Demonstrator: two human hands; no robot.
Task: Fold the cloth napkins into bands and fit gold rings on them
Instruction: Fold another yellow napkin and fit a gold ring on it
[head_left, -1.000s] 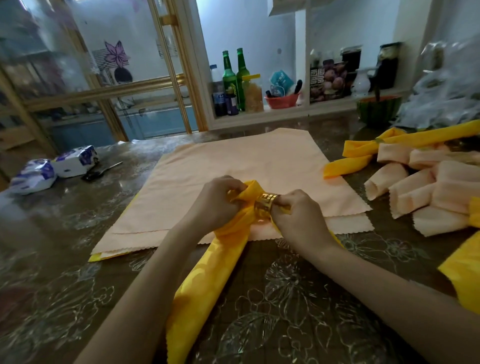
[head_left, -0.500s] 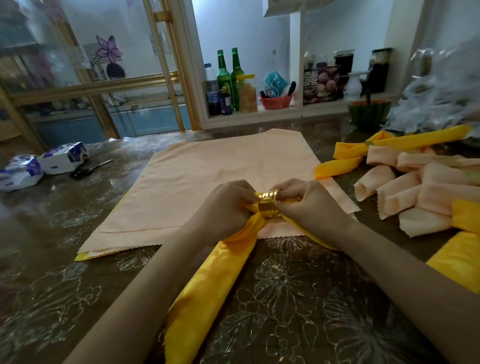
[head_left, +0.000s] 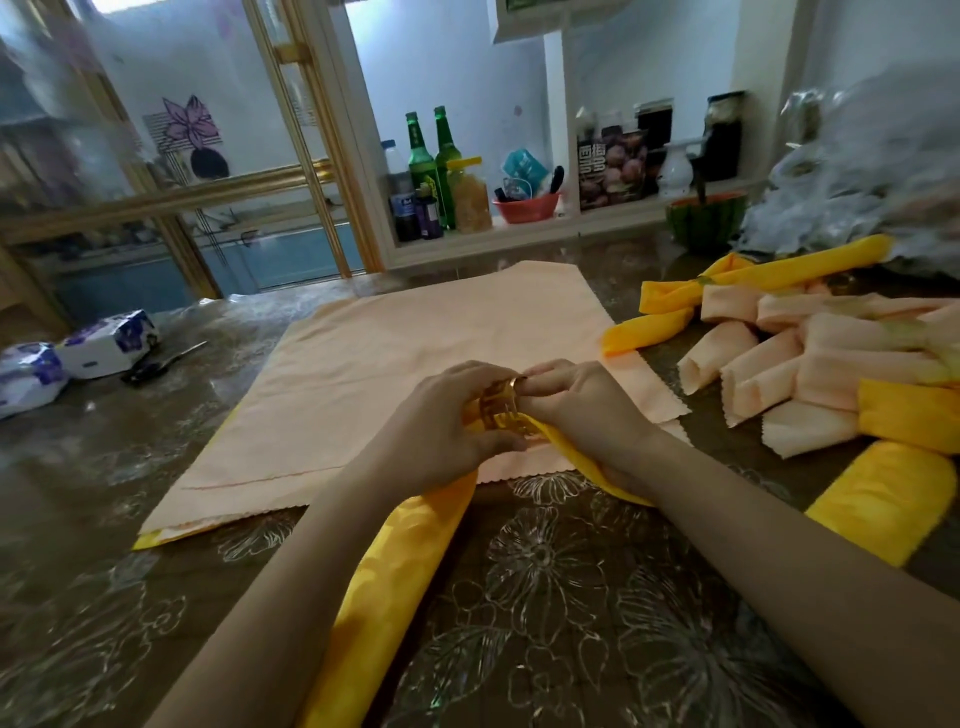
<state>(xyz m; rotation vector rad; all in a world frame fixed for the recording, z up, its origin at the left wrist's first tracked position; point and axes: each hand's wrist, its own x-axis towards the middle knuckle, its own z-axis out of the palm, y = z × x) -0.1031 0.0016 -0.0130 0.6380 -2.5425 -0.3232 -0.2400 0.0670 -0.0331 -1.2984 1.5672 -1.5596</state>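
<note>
My hands had closed in together, my left hand (head_left: 447, 431) now right against the gold ring (head_left: 501, 410). The red bowl (head_left: 525, 208) on the shelf held dark utensils. Both hands pinched the ring around the yellow napkin (head_left: 395, 582), my right hand (head_left: 576, 405) clenched on it over the peach cloth (head_left: 395, 364).

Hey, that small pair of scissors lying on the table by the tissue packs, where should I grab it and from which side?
Grip the scissors at the dark handle end, which lies nearer you and closest to the tissue packs. Come straight down from above: they lie flat on the table, blades pointing away to the right, so the handles are the thicker, safer part. This is a judgement; the handles are dim and small in this view.
</note>
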